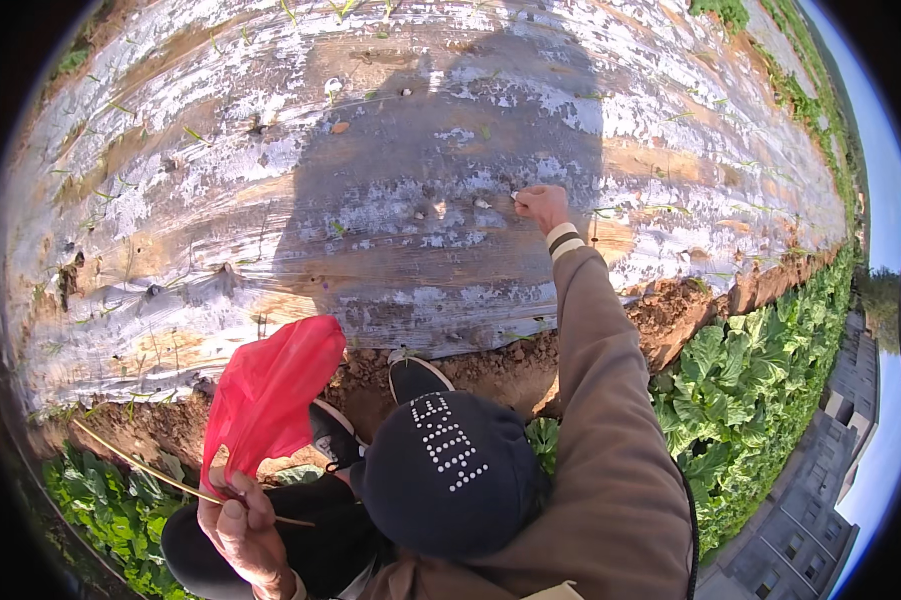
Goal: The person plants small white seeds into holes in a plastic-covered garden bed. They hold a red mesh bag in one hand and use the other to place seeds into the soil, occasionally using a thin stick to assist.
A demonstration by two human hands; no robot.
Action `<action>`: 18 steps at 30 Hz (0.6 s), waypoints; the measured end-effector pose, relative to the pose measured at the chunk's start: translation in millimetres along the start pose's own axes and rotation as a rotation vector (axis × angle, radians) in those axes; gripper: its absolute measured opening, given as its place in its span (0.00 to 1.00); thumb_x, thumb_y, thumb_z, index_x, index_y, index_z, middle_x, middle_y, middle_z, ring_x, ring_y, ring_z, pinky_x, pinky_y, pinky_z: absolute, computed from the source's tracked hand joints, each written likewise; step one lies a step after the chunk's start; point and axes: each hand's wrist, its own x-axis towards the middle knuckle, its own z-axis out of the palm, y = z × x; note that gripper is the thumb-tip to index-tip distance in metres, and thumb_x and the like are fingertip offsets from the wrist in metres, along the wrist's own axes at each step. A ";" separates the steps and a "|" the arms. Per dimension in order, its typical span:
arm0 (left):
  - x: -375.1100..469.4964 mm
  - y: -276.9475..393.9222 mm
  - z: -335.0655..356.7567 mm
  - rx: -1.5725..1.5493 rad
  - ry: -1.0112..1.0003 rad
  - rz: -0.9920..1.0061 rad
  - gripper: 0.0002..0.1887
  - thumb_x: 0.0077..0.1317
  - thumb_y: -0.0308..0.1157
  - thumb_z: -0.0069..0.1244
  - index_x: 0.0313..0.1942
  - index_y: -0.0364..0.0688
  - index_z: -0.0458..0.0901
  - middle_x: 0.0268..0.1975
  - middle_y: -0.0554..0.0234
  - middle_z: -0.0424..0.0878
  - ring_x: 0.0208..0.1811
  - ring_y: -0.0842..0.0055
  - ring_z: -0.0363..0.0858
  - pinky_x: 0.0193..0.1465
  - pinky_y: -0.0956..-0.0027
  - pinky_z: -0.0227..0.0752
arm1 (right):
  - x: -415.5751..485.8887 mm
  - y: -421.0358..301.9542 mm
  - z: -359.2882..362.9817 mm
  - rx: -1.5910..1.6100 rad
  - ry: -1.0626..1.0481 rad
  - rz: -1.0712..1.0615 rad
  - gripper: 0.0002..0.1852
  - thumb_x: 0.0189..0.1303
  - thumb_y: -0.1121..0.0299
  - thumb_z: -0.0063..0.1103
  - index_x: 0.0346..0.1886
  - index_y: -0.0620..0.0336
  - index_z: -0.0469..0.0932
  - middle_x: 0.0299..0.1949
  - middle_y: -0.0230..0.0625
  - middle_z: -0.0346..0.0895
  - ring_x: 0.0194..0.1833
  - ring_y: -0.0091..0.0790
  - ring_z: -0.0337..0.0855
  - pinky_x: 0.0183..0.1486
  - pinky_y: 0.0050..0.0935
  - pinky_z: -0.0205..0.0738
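My left hand grips the top of a red plastic bag and a thin yellowish stick that slants across the fingers. The bag bulges forward, and its contents are hidden. Out over the bed, my right hand pinches a small white piece, possibly a garlic clove, close to the plastic mulch film. Just left of those fingertips, a similar white piece rests at the film. Another small pale spot, too small to identify, lies further left.
Green shoots poke through the film in places. A crumbly soil edge borders the bed by my shoes. Leafy vegetable plants grow at right, with more leaves at lower left. A dark studded cap blocks the lower middle.
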 end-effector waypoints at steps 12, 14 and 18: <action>6.3 10.4 13.8 0.043 -0.091 0.000 0.22 0.56 0.37 0.56 0.46 0.32 0.71 0.31 0.69 0.72 0.18 0.89 0.58 0.18 0.85 0.49 | -14.0 6.0 14.5 -0.141 0.134 -0.152 0.07 0.53 0.74 0.69 0.30 0.69 0.82 0.22 0.34 0.80 0.20 0.23 0.78 0.22 0.20 0.71; 5.6 9.0 10.4 0.061 -0.084 0.004 0.22 0.56 0.37 0.55 0.46 0.32 0.71 0.31 0.68 0.73 0.18 0.89 0.58 0.18 0.85 0.49 | -15.7 7.4 14.8 -0.216 0.166 -0.218 0.07 0.53 0.74 0.69 0.31 0.69 0.82 0.22 0.34 0.80 0.21 0.22 0.77 0.22 0.20 0.71; 3.4 14.7 20.7 0.090 -0.046 0.013 0.24 0.55 0.40 0.57 0.44 0.31 0.72 0.28 0.68 0.73 0.18 0.89 0.60 0.19 0.86 0.49 | -13.0 5.8 9.5 -0.083 0.092 -0.099 0.09 0.54 0.74 0.68 0.35 0.71 0.82 0.25 0.33 0.80 0.22 0.21 0.76 0.23 0.19 0.70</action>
